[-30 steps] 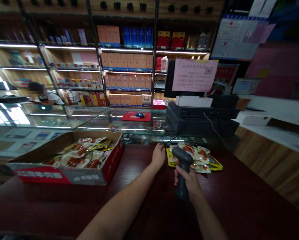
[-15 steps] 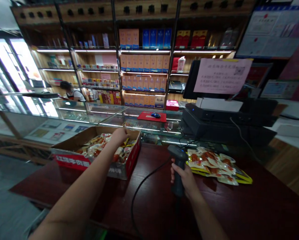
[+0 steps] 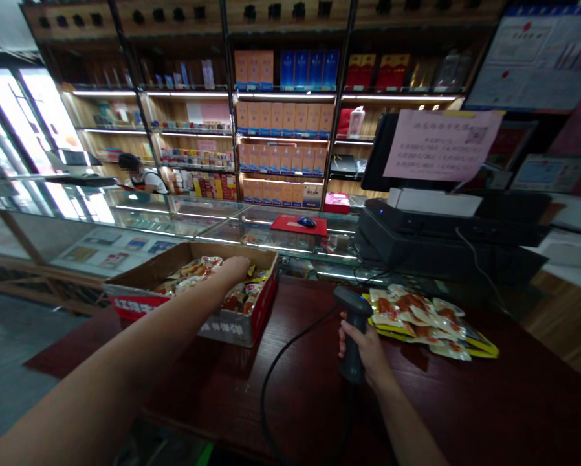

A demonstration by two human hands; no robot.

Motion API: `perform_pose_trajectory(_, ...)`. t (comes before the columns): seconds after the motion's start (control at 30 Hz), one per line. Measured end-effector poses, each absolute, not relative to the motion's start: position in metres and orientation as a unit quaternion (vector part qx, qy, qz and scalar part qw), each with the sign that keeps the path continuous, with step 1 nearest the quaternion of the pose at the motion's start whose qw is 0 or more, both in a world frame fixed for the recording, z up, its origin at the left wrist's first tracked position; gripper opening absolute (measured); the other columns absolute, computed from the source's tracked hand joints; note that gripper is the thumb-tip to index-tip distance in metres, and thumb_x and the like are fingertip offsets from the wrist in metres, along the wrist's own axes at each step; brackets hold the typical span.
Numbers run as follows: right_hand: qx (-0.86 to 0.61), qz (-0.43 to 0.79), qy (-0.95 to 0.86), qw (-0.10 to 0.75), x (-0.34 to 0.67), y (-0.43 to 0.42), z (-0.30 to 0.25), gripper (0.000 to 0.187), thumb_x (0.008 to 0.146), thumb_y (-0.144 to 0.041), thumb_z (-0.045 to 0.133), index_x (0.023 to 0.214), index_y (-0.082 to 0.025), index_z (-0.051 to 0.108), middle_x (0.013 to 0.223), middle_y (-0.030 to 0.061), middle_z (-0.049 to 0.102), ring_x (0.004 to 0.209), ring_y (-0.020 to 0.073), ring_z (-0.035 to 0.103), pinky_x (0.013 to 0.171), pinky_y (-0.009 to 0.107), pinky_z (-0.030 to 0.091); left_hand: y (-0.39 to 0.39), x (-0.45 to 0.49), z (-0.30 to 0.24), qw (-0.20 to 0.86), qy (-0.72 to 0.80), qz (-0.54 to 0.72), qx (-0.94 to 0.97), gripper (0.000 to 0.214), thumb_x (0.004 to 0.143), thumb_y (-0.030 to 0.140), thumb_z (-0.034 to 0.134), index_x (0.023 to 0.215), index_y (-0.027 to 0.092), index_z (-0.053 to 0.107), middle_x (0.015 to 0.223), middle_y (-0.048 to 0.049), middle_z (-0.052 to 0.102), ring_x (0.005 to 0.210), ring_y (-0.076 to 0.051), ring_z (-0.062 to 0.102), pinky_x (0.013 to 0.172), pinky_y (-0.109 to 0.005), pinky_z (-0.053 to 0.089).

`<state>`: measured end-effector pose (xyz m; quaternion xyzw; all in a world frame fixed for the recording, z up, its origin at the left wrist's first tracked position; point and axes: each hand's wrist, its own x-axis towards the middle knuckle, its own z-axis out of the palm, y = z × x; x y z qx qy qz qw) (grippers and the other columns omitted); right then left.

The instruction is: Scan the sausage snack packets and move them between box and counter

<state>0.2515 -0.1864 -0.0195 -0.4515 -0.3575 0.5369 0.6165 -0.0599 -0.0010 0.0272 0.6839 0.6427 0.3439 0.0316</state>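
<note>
My right hand (image 3: 365, 353) is wrapped round the handle of a black barcode scanner (image 3: 352, 327), held upright over the dark red counter (image 3: 465, 401), its cable looping down to the left. My left hand (image 3: 232, 267) reaches into a cardboard box (image 3: 232, 327) full of small snack packets (image 3: 196, 275); its fingers are down among the packets and hidden, so what they hold does not show. A loose pile of the same snack packets (image 3: 426, 317) lies on the counter just right of the scanner.
A black register with a screen and a pink notice (image 3: 446, 145) stands at the back right. A glass display counter (image 3: 174, 220) runs behind the box, with a red mouse pad (image 3: 299, 224). Shelves of boxed goods fill the wall. A person (image 3: 138, 175) sits far left.
My left hand left the pile beside the scanner, swung left and went down into the box of packets. My right hand kept the scanner upright. The view turned left.
</note>
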Motion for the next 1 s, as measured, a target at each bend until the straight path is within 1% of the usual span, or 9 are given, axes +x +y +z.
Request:
perform_pose_trajectory(0.13,-0.443,0.538,-0.360,0.620,0.255,-0.187,-0.023,0.047,0.059,-0.039,0.077,0.094,-0.017,0.054,0.050,-0.0073,0.055,0.036,0.0101,0.049,0.035,0.023,0.044,-0.003,-0.055,0.046,0.020,0.658,0.260,0.706,0.007,0.061,0.007,0.064,0.062,0.013,0.062,0.076,-0.0154,0.067,0.087,-0.030,0.063,0.084,-0.038,0.044)
perform_pose_trajectory(0.27,-0.438,0.538,-0.365,0.621,0.258,-0.188,-0.023,0.045,0.061,-0.038,0.076,0.095,-0.017,0.054,0.051,-0.0073,0.055,0.036,0.0102,0.049,0.036,0.024,0.045,-0.024,-0.043,0.077,-0.055,0.691,0.232,0.682,0.022,0.072,0.013,0.051,0.089,0.015,0.065,0.088,-0.0156,0.068,0.089,-0.028,0.063,0.079,-0.034,0.045)
perform_pose_trajectory(0.37,-0.430,0.537,-0.370,0.624,0.258,-0.188,-0.021,0.044,0.060,-0.038,0.076,0.093,-0.017,0.055,0.051,-0.0069,0.055,0.036,0.0101,0.048,0.035,0.023,0.044,-0.051,-0.023,0.092,-0.055,0.668,0.321,0.670,0.026,0.075,0.015,0.047,0.093,0.017,0.066,0.088,-0.0090,0.069,0.087,-0.023,0.062,0.079,-0.030,0.045)
perform_pose_trajectory(0.47,-0.419,0.537,-0.379,0.626,0.257,-0.190,-0.019,0.044,0.061,-0.038,0.075,0.093,-0.017,0.055,0.051,-0.0069,0.054,0.036,0.0097,0.048,0.035,0.023,0.044,-0.075,0.004,0.092,0.006,0.595,0.453,0.664,0.028,0.076,0.017,0.044,0.088,0.019,0.069,0.092,-0.0032,0.069,0.091,-0.018,0.060,0.085,-0.027,0.044)
perform_pose_trajectory(0.57,-0.398,0.549,-0.386,0.626,0.258,-0.193,-0.018,0.044,0.063,-0.038,0.074,0.097,-0.018,0.055,0.053,-0.0070,0.054,0.038,0.0096,0.048,0.036,0.023,0.044,-0.090,0.033,0.074,0.098,0.501,0.566,0.647,0.032,0.081,0.022,0.039,0.083,0.017,0.070,0.095,-0.0035,0.068,0.094,-0.016,0.059,0.088,-0.028,0.044)
perform_pose_trajectory(0.67,-0.368,0.563,-0.395,0.626,0.260,-0.196,-0.019,0.043,0.066,-0.036,0.072,0.100,-0.019,0.054,0.055,-0.0067,0.055,0.039,0.0094,0.049,0.037,0.023,0.045,-0.089,0.059,0.039,0.166,0.449,0.626,0.615,0.024,0.078,0.028,0.050,0.078,0.016,0.070,0.093,-0.0061,0.067,0.092,-0.017,0.060,0.087,-0.030,0.045)
perform_pose_trajectory(0.77,-0.356,0.569,-0.412,0.616,0.259,-0.198,-0.020,0.041,0.068,-0.036,0.070,0.101,-0.018,0.053,0.055,-0.0062,0.055,0.038,0.0090,0.049,0.038,0.023,0.045,-0.076,0.077,-0.001,0.228,0.446,0.647,0.575,0.014,0.067,0.020,0.060,0.078,0.017,0.069,0.097,-0.0073,0.065,0.096,-0.019,0.059,0.092,-0.034,0.043)
perform_pose_trajectory(0.87,-0.361,0.572,-0.436,0.594,0.256,-0.198,-0.021,0.041,0.069,-0.036,0.070,0.101,-0.017,0.054,0.055,-0.0058,0.055,0.038,0.0091,0.049,0.038,0.023,0.045,-0.061,0.085,-0.032,0.287,0.424,0.664,0.544,0.020,0.063,0.014,0.061,0.082,0.016,0.067,0.103,-0.0081,0.062,0.103,-0.020,0.056,0.094,-0.035,0.043)
perform_pose_trajectory(1.0,-0.380,0.569,-0.468,0.559,0.252,-0.198,-0.024,0.040,0.068,-0.036,0.070,0.099,-0.015,0.055,0.054,-0.0055,0.055,0.037,0.0093,0.050,0.037,0.023,0.044,-0.050,0.081,-0.052,0.328,0.390,0.683,0.523,0.028,0.060,0.013,0.062,0.088,0.015,0.065,0.112,-0.0092,0.057,0.109,-0.021,0.053,0.096,-0.034,0.042)
